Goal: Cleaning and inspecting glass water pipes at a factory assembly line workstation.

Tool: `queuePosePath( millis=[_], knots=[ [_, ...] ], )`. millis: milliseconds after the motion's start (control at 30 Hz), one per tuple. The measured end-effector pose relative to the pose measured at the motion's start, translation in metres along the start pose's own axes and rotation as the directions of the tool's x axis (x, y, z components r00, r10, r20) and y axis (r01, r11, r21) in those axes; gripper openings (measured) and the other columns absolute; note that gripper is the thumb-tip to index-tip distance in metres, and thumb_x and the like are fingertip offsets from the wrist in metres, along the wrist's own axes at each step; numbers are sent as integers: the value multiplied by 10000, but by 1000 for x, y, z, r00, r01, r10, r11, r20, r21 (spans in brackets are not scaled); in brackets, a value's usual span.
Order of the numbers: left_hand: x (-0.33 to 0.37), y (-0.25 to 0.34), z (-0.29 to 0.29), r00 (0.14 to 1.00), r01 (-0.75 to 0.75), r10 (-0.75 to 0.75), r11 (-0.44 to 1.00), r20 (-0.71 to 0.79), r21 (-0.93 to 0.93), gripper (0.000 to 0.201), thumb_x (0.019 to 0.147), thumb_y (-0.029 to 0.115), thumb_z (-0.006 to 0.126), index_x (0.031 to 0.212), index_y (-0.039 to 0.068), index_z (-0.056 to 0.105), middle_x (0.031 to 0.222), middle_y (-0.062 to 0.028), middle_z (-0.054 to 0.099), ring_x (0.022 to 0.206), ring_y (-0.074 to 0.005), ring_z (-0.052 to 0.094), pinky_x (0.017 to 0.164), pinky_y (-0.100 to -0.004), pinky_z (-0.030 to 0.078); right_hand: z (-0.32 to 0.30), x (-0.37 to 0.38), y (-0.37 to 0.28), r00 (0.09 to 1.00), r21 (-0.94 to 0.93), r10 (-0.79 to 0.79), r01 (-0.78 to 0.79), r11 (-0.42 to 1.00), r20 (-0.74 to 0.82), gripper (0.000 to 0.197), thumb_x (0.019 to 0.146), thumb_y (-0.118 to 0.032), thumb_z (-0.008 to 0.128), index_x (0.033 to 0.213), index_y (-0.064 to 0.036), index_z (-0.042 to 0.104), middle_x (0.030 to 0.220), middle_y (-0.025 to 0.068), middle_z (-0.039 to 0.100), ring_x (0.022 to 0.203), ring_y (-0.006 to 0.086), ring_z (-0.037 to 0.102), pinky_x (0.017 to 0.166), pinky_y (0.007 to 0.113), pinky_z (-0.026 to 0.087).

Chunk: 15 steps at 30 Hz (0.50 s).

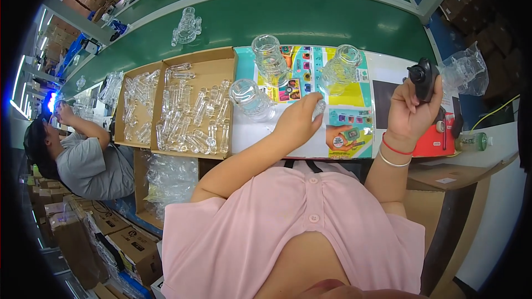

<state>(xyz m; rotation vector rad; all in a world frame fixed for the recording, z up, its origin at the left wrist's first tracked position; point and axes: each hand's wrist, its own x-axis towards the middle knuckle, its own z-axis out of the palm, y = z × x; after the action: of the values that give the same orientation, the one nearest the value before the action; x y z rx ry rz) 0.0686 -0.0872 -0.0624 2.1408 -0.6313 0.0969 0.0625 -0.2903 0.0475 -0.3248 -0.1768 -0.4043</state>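
My left hand (299, 122) is closed, its thumb and fingers pinching a small clear glass piece (318, 109) above the printed sheet. My right hand (411, 115) is raised at the right and wraps round a black handheld device (424, 80), whose exact kind I cannot make out. Three clear glass vessels stand in front of me: one (252, 99) just left of my left hand, another (270, 60) farther back, and a third (342, 69) between my hands. To the left, a cardboard tray (234, 66) holds several short clear glass tubes (202, 105).
A wrapped clear vessel (465, 72) lies at the right, beyond a red item (435, 141) and a greenish bottle (471, 142). Another glass vessel (187, 27) stands on the green table (233, 19). A co-worker (91, 155) sits at the left, near plastic bags (169, 180).
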Motion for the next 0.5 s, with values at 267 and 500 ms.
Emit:
queuePosePath(
  millis=[267, 500],
  knots=[
    [0, -36, 14, 940, -16, 163, 899, -300, 438, 507, 718, 128, 661, 1148, 5, 423, 1060, -185, 545, 965, -328, 545, 813, -405, 447, -12, -1, 1, 999, 5, 35, -35, 999, -3, 249, 895, -177, 465, 961, 61, 487, 789, 159, 515, 453, 75, 340, 353, 143, 278],
    [-47, -4, -75, 891, -374, 419, 896, -175, 241, 167, 694, 71, 663, 852, 83, 609, 705, -27, 589, 595, -223, 556, 536, -337, 443, -21, 4, -9, 995, 15, 65, -67, 998, 72, 277, 875, -141, 493, 990, 107, 450, 818, 173, 479, 458, 82, 350, 356, 152, 295]
  ],
)
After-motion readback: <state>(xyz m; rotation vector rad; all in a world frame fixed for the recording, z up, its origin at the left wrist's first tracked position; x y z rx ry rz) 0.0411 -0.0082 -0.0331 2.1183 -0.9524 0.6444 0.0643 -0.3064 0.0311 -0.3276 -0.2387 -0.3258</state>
